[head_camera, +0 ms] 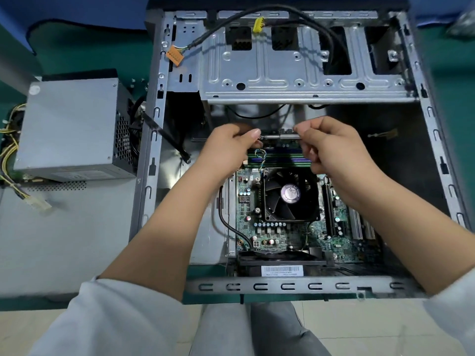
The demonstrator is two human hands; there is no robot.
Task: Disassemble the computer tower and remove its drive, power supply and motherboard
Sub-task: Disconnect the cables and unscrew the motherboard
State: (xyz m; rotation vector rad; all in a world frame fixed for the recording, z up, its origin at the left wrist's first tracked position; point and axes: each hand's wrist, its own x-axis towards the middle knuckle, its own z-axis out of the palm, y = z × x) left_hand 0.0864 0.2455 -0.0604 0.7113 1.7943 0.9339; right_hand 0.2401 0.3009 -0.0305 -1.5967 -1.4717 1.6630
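Motherboard (pixel 288 227) still in tower (pixel 151 150), lifted at far edge: left hand (pixel 226 147) and right hand (pixel 331 147) each pinch that edge. Power supply (pixel 72 129) already out, on table (pixel 84 42) left. Drive not visible.

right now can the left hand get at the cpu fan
Probably yes. The cpu fan lies uncovered in the open case, just below the left hand, with nothing over it. But that hand is gripping a small silver tool, so it must let go first.
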